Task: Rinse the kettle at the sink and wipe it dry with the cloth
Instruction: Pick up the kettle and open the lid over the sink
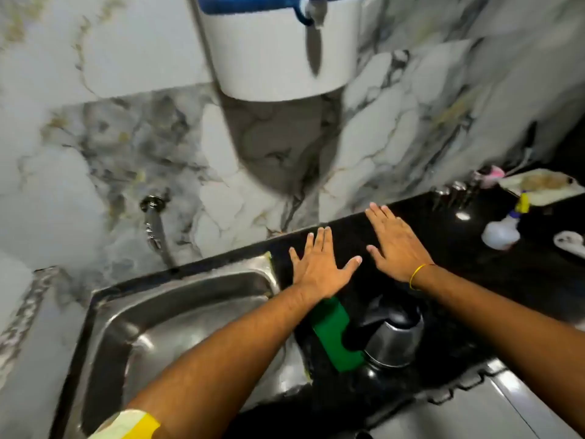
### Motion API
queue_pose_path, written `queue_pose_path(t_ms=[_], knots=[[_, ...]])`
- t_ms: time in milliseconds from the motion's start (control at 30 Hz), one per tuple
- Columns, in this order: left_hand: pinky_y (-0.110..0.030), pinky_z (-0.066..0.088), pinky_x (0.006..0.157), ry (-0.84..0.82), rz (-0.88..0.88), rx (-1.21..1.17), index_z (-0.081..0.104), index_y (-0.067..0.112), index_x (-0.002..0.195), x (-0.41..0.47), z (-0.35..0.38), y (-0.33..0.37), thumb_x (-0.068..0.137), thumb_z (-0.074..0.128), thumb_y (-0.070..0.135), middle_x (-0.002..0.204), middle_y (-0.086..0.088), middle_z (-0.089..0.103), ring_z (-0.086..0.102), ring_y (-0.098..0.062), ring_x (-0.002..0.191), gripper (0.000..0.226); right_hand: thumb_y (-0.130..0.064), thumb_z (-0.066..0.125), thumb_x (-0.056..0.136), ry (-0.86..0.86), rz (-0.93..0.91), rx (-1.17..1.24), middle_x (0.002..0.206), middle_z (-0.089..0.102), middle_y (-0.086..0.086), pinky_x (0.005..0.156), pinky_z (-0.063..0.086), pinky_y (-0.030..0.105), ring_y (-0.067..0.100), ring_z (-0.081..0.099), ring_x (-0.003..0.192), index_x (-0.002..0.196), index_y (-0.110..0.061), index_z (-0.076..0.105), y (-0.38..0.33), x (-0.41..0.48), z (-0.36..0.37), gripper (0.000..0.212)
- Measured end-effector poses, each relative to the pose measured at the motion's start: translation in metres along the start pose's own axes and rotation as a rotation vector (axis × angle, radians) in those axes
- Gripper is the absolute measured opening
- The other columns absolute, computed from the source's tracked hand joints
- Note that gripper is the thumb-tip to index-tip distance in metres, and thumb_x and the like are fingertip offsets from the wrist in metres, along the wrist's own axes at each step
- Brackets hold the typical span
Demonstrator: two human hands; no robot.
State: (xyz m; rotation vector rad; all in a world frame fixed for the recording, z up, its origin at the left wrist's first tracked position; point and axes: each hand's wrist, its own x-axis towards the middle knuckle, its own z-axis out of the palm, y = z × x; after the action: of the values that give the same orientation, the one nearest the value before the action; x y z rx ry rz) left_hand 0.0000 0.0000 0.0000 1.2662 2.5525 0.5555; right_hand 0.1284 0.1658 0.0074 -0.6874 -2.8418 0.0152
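Observation:
A steel kettle [394, 342] with a black lid and handle stands on the black counter [459, 248], just right of the steel sink [177, 315]. A green cloth [334, 335] lies flat beside the kettle's left side, partly under my left forearm. My left hand [319, 264] hovers palm down with fingers spread over the counter beyond the cloth. My right hand [395, 242] does the same farther right, a yellow thread on its wrist. Neither hand touches the kettle or the cloth.
A metal tap [155, 223] juts from the marble wall above the sink. A white and blue water dispenser [278, 49] hangs overhead. At the far right stand a white spray bottle [503, 232], several steel utensils [452, 193] and a dish [544, 185].

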Motion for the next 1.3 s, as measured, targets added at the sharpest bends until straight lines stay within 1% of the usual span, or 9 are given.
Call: queue_pose_path(t_ms=[167, 367, 500, 600, 700, 833, 1067, 1200, 1300], knots=[[-0.066, 0.008, 0.124, -0.314, -0.216, -0.092, -0.006, 0.025, 0.163, -0.004, 0.071, 0.035, 0.076, 0.035, 0.094, 0.168, -0.011, 0.031, 0.027, -0.033, 0.155, 0.119, -0.038, 0.054, 0.1, -0.18, 0.234, 0.191, 0.174, 0.013, 0.006, 0.126, 0.028, 0.048, 0.029, 0.014, 0.161, 0.164, -0.012, 0.016, 0.054, -0.063, 0.056, 0.078], [-0.057, 0.044, 0.112, -0.448, -0.438, -0.156, -0.003, 0.031, 0.162, -0.003, 0.127, 0.067, 0.062, 0.037, 0.101, 0.155, -0.022, 0.047, 0.055, -0.043, 0.132, 0.129, -0.052, 0.041, 0.105, -0.225, 0.745, 0.838, 0.167, 0.035, 0.01, 0.121, 0.032, 0.047, 0.032, 0.037, 0.151, 0.162, -0.022, 0.026, 0.074, -0.096, 0.1, 0.066], [-0.033, 0.061, 0.054, -0.509, -0.464, -0.136, 0.018, 0.033, 0.154, 0.007, 0.13, 0.07, 0.052, 0.036, 0.105, 0.113, -0.015, 0.073, 0.076, -0.03, 0.062, 0.127, -0.063, 0.039, 0.101, -0.235, 1.041, 1.269, 0.161, 0.044, 0.01, 0.123, 0.033, 0.048, 0.03, 0.045, 0.144, 0.155, -0.021, 0.043, 0.072, -0.107, 0.121, 0.068], [-0.032, 0.055, 0.038, -0.551, -0.42, -0.109, 0.04, 0.024, 0.128, 0.01, 0.131, 0.065, 0.057, 0.04, 0.101, 0.072, -0.008, 0.075, 0.066, -0.022, 0.034, 0.106, -0.068, 0.034, 0.1, -0.267, 1.128, 1.502, 0.15, 0.055, 0.014, 0.107, 0.044, 0.046, 0.028, 0.057, 0.122, 0.15, -0.015, 0.05, 0.067, -0.109, 0.128, 0.075], [-0.033, 0.057, 0.045, -0.476, -0.368, -0.1, 0.05, 0.029, 0.099, 0.007, 0.13, 0.063, 0.062, 0.043, 0.097, 0.073, -0.002, 0.074, 0.07, -0.023, 0.046, 0.077, -0.064, 0.026, 0.103, -0.217, 1.135, 1.653, 0.154, 0.05, 0.017, 0.105, 0.045, 0.045, 0.028, 0.058, 0.12, 0.153, -0.009, 0.045, 0.068, -0.109, 0.131, 0.077], [-0.038, 0.058, 0.074, -0.317, -0.276, -0.057, 0.057, 0.03, 0.092, 0.001, 0.13, 0.059, 0.067, 0.044, 0.086, 0.083, 0.0, 0.072, 0.07, -0.027, 0.08, 0.063, -0.065, 0.025, 0.103, -0.203, 1.189, 1.723, 0.156, 0.049, 0.016, 0.117, 0.039, 0.053, 0.036, 0.05, 0.14, 0.151, -0.008, 0.046, 0.071, -0.111, 0.131, 0.078], [-0.04, 0.058, 0.078, -0.255, -0.203, -0.048, 0.068, 0.023, 0.1, -0.004, 0.115, 0.057, 0.073, 0.037, 0.079, 0.092, -0.008, 0.076, 0.07, -0.031, 0.09, 0.07, -0.061, 0.028, 0.104, -0.229, 1.158, 1.645, 0.151, 0.055, 0.019, 0.118, 0.038, 0.052, 0.036, 0.05, 0.14, 0.146, -0.004, 0.051, 0.078, -0.112, 0.129, 0.074], [-0.042, 0.056, 0.074, -0.211, -0.164, -0.068, 0.068, 0.017, 0.084, -0.006, 0.09, 0.054, 0.075, 0.032, 0.078, 0.08, -0.007, 0.074, 0.069, -0.031, 0.083, 0.071, -0.059, 0.031, 0.105, -0.258, 1.09, 1.617, 0.127, 0.069, 0.02, 0.09, 0.054, 0.042, 0.034, 0.066, 0.114, 0.122, -0.006, 0.067, 0.065, -0.099, 0.123, 0.066], [-0.041, 0.052, 0.067, -0.177, -0.16, -0.118, 0.063, 0.014, 0.075, -0.007, 0.068, 0.042, 0.077, 0.029, 0.076, 0.071, -0.007, 0.068, 0.066, -0.033, 0.077, 0.071, -0.062, 0.028, 0.104, -0.273, 1.011, 1.61, 0.114, 0.073, 0.028, 0.102, 0.053, 0.056, 0.045, 0.066, 0.116, 0.113, 0.0, 0.072, 0.048, -0.086, 0.12, 0.076]])
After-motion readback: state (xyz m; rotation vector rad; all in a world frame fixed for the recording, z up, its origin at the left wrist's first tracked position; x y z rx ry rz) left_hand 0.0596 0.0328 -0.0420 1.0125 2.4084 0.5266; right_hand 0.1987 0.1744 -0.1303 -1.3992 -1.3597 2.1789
